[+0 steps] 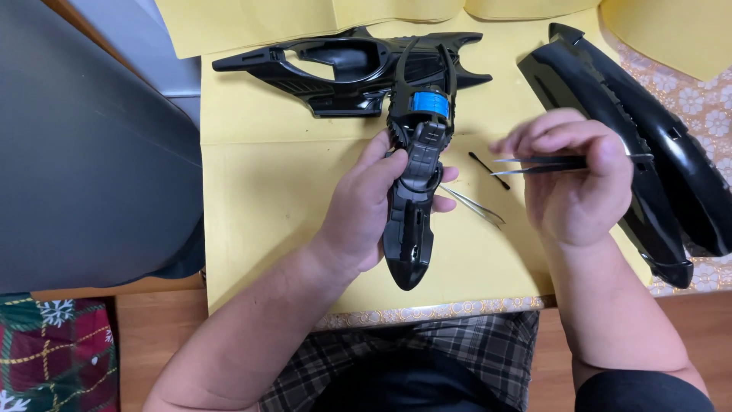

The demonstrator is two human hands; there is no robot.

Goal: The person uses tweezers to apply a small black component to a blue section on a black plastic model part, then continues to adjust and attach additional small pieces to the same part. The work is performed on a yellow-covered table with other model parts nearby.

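Observation:
My left hand (pixel 360 210) grips a long black plastic model part (pixel 412 229) with a blue cylinder (pixel 427 104) near its far end, held just above the yellow paper (pixel 259 191). My right hand (pixel 576 179) pinches metal tweezers (pixel 534 163), tips pointing left toward the part. A second pair of tweezers (pixel 474 205) lies on the paper between my hands. A thin black stick (pixel 488 169) lies just under the held tweezers' tips.
A black open-frame shell piece (pixel 335 65) lies at the far edge of the paper. Two long black curved body panels (pixel 648 130) rest at the right on a floral tablecloth (pixel 709 107). A dark grey surface (pixel 84 152) fills the left.

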